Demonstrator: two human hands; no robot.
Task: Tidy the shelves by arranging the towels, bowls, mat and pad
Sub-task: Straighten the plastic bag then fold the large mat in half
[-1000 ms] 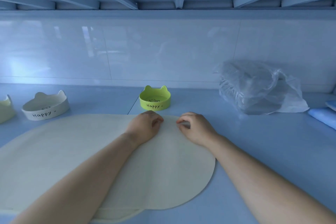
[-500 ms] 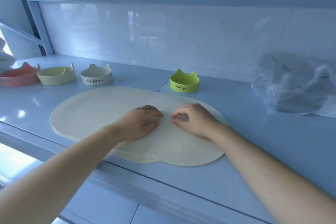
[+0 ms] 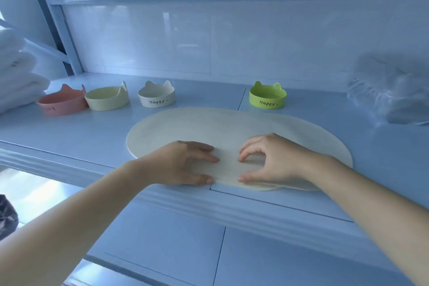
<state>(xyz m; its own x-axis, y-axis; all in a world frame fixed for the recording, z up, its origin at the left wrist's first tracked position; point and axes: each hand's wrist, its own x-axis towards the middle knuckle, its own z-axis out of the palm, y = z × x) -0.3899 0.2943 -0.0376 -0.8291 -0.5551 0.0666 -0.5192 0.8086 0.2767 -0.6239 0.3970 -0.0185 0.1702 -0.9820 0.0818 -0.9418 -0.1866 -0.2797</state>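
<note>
Storage shelving: metal shelf (image 3: 92,137), pet bowls (image 3: 157,97), towels (image 3: 16,76).

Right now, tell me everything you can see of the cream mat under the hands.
The mat is thin, cream, matte and long with rounded ends, lying flat on the blue shelf before the green bowl. Its near edge reaches the shelf's front lip, where a second layer shows beneath. The left hand and right hand rest fingertips on it.
</note>
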